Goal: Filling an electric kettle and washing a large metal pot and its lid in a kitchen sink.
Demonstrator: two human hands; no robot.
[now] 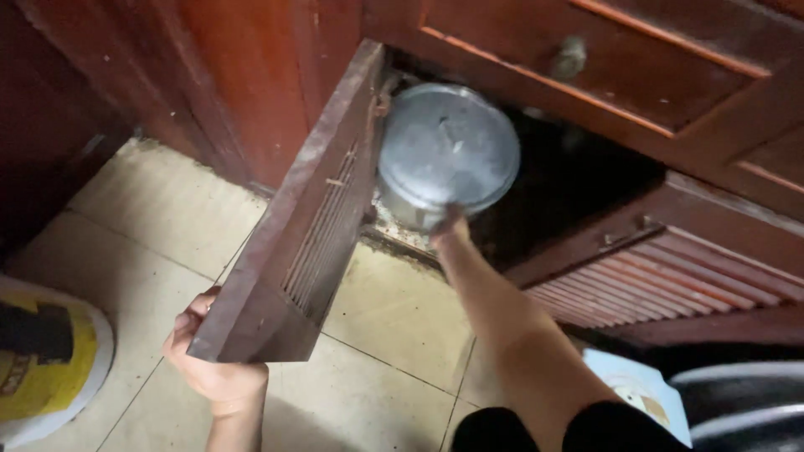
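Left hand [209, 351] grips the open cupboard door's [293, 226] outer edge; right hand [448, 228] grasps the metal pot [448, 146] at the cupboard's threshold.

I see my right hand [450, 228] at the cabinet mouth, a round metal pot [445, 149] filling the gap just above it. The open louvred door [293, 226] walls off its left side. To its right, dark open space runs to the second louvred door [670, 276]. Bare floor tiles [394, 326] lie below.
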